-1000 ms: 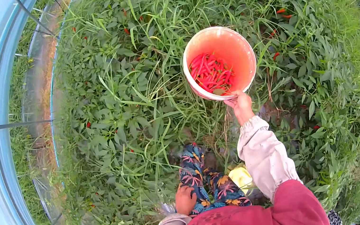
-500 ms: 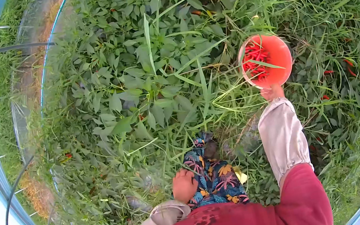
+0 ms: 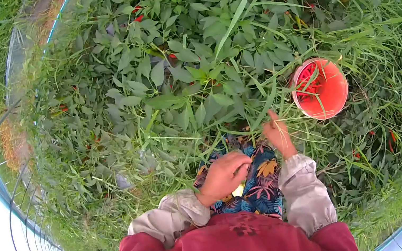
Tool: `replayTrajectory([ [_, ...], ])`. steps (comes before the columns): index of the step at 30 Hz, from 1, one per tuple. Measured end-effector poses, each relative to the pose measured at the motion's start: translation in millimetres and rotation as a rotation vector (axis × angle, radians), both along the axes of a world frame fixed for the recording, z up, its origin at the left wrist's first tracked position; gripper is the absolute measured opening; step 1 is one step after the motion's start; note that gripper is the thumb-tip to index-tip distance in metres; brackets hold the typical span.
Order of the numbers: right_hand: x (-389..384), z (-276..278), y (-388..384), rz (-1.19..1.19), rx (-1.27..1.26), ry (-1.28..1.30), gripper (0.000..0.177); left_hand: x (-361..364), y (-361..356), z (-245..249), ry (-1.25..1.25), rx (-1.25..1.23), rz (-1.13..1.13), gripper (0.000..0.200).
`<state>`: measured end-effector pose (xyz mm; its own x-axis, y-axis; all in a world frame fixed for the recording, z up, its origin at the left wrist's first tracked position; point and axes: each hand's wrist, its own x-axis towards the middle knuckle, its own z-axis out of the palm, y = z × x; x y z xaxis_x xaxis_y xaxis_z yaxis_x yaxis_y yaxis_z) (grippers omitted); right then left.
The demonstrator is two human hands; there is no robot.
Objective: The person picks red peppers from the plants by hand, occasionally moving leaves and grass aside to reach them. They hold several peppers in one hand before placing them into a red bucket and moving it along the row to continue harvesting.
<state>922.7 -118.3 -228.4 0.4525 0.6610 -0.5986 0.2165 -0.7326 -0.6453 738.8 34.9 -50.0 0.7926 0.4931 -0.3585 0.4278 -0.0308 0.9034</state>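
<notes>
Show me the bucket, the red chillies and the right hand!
bucket (image 3: 335,92), head view, bare inner wall.
red chillies (image 3: 307,83), head view, middle of pile.
right hand (image 3: 278,134), head view, back of hand.

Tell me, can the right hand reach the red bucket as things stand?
Probably yes: only thin grass blades lie between the right hand and the red bucket, which sits close by on its right.
</notes>
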Motion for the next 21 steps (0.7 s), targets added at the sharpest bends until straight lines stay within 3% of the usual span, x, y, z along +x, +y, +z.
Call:
replayTrajectory([
  [2, -17, 32, 10, 0.108, -0.018, 0.167, 0.054, 48, 57, 23, -0.253, 0.248, 0.052, 0.019],
  [3, -21, 54, 17, 0.36, -0.03, 0.054, 0.054, 63, 86, 20, -0.306, 0.443, 0.112, 0.021],
  [4, -26, 74, 20, 0.613, -0.039, -0.063, 0.054, 72, 113, 11, -0.276, 0.542, 0.207, 0.022],
  [7, -44, 108, 16, 1.033, -0.009, 0.059, 0.053, 74, 171, -53, 0.164, 0.814, 0.298, 0.035],
  [8, -47, 126, 29, 1.161, -0.04, 0.125, 0.052, 58, 159, -89, 0.178, 0.824, 0.329, 0.035],
  [9, -44, 145, 48, 1.188, 0.024, 0.299, 0.053, 40, 139, -128, 0.348, 0.677, 0.262, 0.041],
  [12, -14, 193, 118, 1.033, 0.078, 0.889, 0.052, 31, 75, -137, 0.498, 0.12, 0.228, 0.043],
  [14, 13, 206, 156, 0.5, 0.017, 1.26, 0.049, 37, 26, -149, 0.494, 0.057, 0.21, 0.033],
  [15, 23, 203, 173, 0.315, 0.06, 1.109, 0.047, 38, 6, -149, 0.24, -0.059, 0.362, 0.028],
  [16, 31, 194, 189, 0.134, 0.1, 0.954, 0.046, 40, -15, -161, 0.243, 0.068, 0.372, 0.03],
  [17, 31, 162, 200, 0.146, 0.319, 0.533, 0.048, 43, -37, -174, 0.254, 0.197, 0.386, 0.032],
  [18, 43, 149, 220, 0.348, 0.263, 0.12, 0.052, 51, -57, -201, 0.25, 0.134, 0.475, 0.022],
  [20, 50, 82, 232, 0.636, 0.574, -0.388, 0.056, 76, -64, -200, 0.378, 0.214, 0.495, 0.019],
  [21, 53, 59, 226, 0.644, 0.581, -0.383, 0.056, 88, -60, -194, 0.382, 0.217, 0.506, 0.019],
])
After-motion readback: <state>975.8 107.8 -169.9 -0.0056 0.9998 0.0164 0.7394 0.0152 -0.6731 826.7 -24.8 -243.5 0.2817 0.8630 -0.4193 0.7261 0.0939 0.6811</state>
